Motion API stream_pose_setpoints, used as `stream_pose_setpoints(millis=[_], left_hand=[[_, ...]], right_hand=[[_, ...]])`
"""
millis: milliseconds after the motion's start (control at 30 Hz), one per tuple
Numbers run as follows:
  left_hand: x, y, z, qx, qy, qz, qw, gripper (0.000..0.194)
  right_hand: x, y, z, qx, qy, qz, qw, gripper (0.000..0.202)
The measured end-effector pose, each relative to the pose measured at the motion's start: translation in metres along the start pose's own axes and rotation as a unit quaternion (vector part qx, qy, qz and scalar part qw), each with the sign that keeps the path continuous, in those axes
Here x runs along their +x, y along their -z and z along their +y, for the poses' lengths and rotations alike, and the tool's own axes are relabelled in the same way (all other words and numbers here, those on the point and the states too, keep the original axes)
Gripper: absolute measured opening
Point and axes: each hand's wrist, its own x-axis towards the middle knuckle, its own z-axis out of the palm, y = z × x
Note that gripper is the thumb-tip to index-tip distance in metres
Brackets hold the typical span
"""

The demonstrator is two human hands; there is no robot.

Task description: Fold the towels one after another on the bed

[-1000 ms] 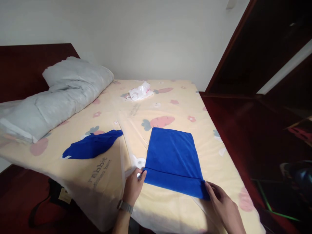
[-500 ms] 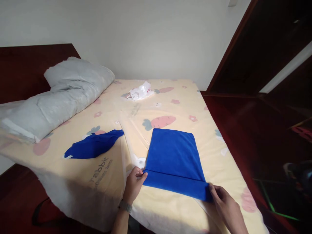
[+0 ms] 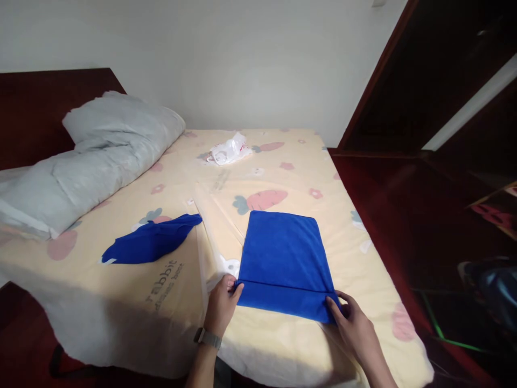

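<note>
A blue cloth [image 3: 285, 248] lies flat on the bed, its near edge folded over into a strip. My left hand [image 3: 224, 302], with a watch [image 3: 208, 338] on the wrist, pinches the left end of the folded strip between thumb and fingers. At the strip's right end my right hand [image 3: 351, 318] has its thumb on top and fingers at the cloth's edge, closed on the corner. A second blue cloth [image 3: 151, 241], crumpled and with a white tag, lies to the left, touched by neither hand.
The bed [image 3: 299, 339] has a pale yellow sheet with carrot prints. A grey quilt [image 3: 92, 161] is heaped at the left by the dark headboard [image 3: 48, 102]. A white plastic bag [image 3: 230, 149] lies near the wall. Dark red floor shows at right.
My right hand has shifted slightly left and up along the cloth's right edge, and its fingers sit differently there. My left hand stays at its corner. The whole view has shifted a little.
</note>
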Motion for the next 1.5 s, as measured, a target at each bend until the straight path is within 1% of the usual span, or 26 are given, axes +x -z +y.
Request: stream_pose_setpoints(millis=[67,133,267,333,367,433,500,533,567,600,633,700,733,767,833,900,967,1033,1100,1133,1200,1300,1367,1433,1500], left_hand=[[0.000,-0.001,0.001,0.017,0.017,-0.012,1.000,0.023],[0.000,-0.001,0.002,0.020,0.021,-0.025,0.999,0.025],[-0.001,-0.001,0.004,0.001,-0.007,-0.030,1.000,0.025],[-0.001,-0.001,0.004,-0.008,-0.016,-0.021,1.000,0.025],[-0.001,-0.001,0.003,-0.013,-0.021,-0.014,1.000,0.024],[0.000,0.000,0.000,-0.016,-0.033,0.007,0.999,0.024],[0.000,0.004,-0.001,-0.006,-0.047,0.026,0.999,0.023],[0.000,0.007,0.000,0.002,-0.059,0.029,0.998,0.022],[-0.001,0.010,0.001,0.011,-0.077,0.023,0.997,0.021],[-0.002,0.014,0.002,0.022,-0.102,0.005,0.995,0.020],[-0.004,0.017,0.004,0.034,-0.132,-0.024,0.990,0.024],[-0.007,0.021,0.007,0.062,-0.188,-0.095,0.976,0.046],[-0.008,0.021,0.009,0.074,-0.203,-0.122,0.969,0.056],[-0.009,0.021,0.010,0.081,-0.207,-0.136,0.966,0.063],[-0.008,0.019,0.011,0.080,-0.192,-0.140,0.968,0.070],[-0.006,0.017,0.010,0.061,-0.166,-0.143,0.974,0.068],[-0.004,0.017,0.010,0.030,-0.141,-0.146,0.979,0.058],[-0.002,0.017,0.009,-0.005,-0.110,-0.140,0.984,0.042],[-0.001,0.015,0.008,-0.031,-0.075,-0.116,0.990,0.032],[0.000,0.014,0.007,-0.038,-0.062,-0.099,0.992,0.032],[0.002,0.008,0.005,-0.042,-0.046,-0.062,0.996,0.034],[0.007,-0.003,0.005,-0.034,-0.031,-0.015,0.999,0.038],[0.010,-0.009,0.006,-0.019,-0.031,0.016,0.999,0.039],[0.012,-0.012,0.008,-0.005,-0.040,0.037,0.999,0.040],[0.013,-0.010,0.008,0.015,-0.039,0.044,0.998,0.039]], right_hand=[[0.000,0.001,0.001,0.000,0.001,0.004,1.000,0.067],[0.000,0.003,0.002,-0.011,0.002,0.004,1.000,0.066],[-0.003,0.006,0.007,-0.040,0.006,-0.004,0.999,0.060],[-0.003,0.007,0.011,-0.042,0.021,0.009,0.999,0.055],[-0.003,0.007,0.013,-0.037,0.041,0.029,0.998,0.053],[-0.003,0.008,0.017,-0.018,0.107,0.082,0.991,0.049],[-0.003,0.010,0.021,-0.005,0.188,0.123,0.974,0.042],[-0.003,0.010,0.023,-0.006,0.224,0.131,0.966,0.038],[-0.003,0.011,0.024,-0.012,0.256,0.129,0.958,0.034],[-0.003,0.011,0.026,-0.024,0.285,0.119,0.951,0.031],[-0.003,0.010,0.027,-0.041,0.311,0.102,0.944,0.031],[-0.003,0.008,0.031,-0.076,0.350,0.059,0.932,0.037],[-0.003,0.007,0.033,-0.092,0.361,0.041,0.927,0.042],[-0.003,0.006,0.035,-0.101,0.366,0.032,0.925,0.046],[-0.002,0.006,0.037,-0.100,0.360,0.035,0.927,0.049],[-0.002,0.007,0.035,-0.078,0.335,0.036,0.938,0.048],[-0.004,0.010,0.030,-0.041,0.284,0.022,0.958,0.046],[-0.006,0.013,0.023,0.005,0.213,0.000,0.977,0.045],[-0.006,0.013,0.017,0.050,0.146,-0.010,0.988,0.046],[-0.006,0.013,0.015,0.067,0.124,-0.010,0.990,0.048],[-0.005,0.009,0.012,0.085,0.113,-0.006,0.990,0.049],[-0.002,0.003,0.009,0.082,0.141,0.013,0.987,0.054],[-0.001,0.001,0.007,0.078,0.144,0.026,0.986,0.055],[-0.002,0.003,0.004,0.081,0.128,0.028,0.988,0.051],[-0.004,0.006,0.002,0.087,0.107,0.028,0.990,0.050]])
